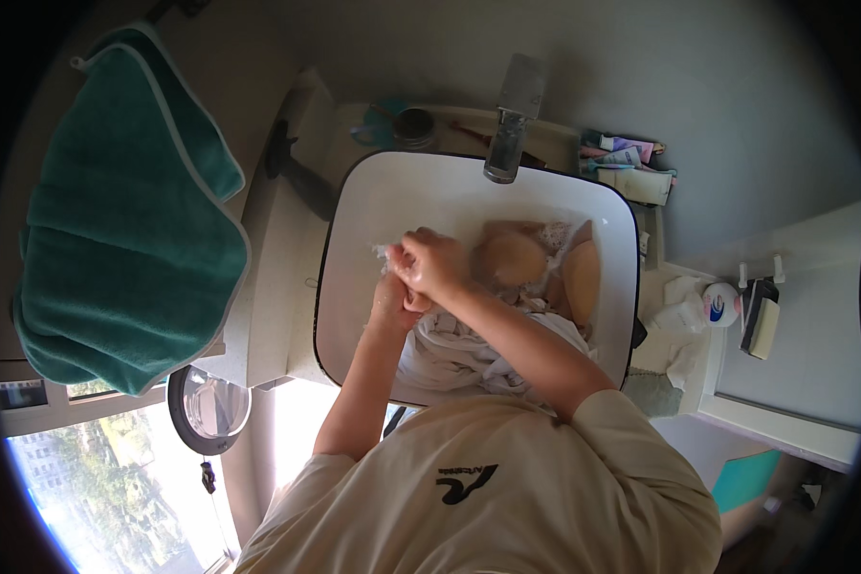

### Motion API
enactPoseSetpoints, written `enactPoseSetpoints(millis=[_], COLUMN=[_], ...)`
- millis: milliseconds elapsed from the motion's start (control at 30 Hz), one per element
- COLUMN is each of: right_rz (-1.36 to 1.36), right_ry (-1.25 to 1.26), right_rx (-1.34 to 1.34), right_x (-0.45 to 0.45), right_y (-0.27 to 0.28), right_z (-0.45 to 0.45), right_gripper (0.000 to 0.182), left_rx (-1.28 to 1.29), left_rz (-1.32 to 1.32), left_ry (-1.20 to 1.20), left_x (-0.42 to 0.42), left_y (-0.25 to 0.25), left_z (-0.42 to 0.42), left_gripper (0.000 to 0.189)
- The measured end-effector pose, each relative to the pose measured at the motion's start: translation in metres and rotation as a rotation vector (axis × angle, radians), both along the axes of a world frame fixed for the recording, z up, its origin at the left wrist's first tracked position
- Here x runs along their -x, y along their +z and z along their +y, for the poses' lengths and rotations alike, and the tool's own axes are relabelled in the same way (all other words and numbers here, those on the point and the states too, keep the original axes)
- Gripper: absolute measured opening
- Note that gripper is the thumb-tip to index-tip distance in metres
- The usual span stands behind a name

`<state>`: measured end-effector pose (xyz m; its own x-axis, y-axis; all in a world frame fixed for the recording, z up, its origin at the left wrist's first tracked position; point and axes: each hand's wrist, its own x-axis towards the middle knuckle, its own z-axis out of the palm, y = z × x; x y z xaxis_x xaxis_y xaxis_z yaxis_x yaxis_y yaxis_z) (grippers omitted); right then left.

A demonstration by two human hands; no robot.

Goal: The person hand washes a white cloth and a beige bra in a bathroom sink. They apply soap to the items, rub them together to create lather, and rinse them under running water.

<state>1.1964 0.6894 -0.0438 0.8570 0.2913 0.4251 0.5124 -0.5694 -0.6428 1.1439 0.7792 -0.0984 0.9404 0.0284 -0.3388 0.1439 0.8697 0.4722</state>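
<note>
My right hand is curled against my left hand over the left part of a white washbasin. White suds or a scrap of cloth show at their far side. What lies between the fingers is hidden, and the right hand is slightly blurred. Wet white fabric is heaped at the basin's near side, partly under my right forearm. To the right of my hands, a beige garment with moulded cups, likely a bra, lies in cloudy water with foam beside it. Another beige cup leans along the right wall.
A metal faucet overhangs the basin's far rim. Several tubes stand behind at the right, and a white bottle is on the counter. A green towel hangs at left, above a round washer door.
</note>
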Motion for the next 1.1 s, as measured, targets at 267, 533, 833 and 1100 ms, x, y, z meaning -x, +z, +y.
enactPoseSetpoints(millis=[267, 533, 833, 1100], right_rz=[0.1, -0.166, 0.486, 0.038], right_ry=[0.013, 0.067, 0.304, 0.194], right_rx=[-0.032, 0.366, -0.247, -0.015], right_x=[-0.001, -0.022, -0.014, 0.007], right_y=[-0.006, -0.053, -0.03, 0.016], right_z=[-0.011, -0.058, -0.031, -0.014], right_gripper=[0.018, 0.034, 0.039, 0.022], left_rx=[0.285, -0.548, -0.3, -0.072], left_rz=[-0.37, 0.167, 0.234, 0.147], left_ry=[-0.612, 0.165, -0.037, -0.002], left_x=[-0.016, -0.009, -0.019, -0.009], left_y=[-0.023, 0.003, 0.037, -0.008], left_z=[0.015, 0.057, 0.02, -0.004], left_gripper=[0.036, 0.018, 0.047, 0.028])
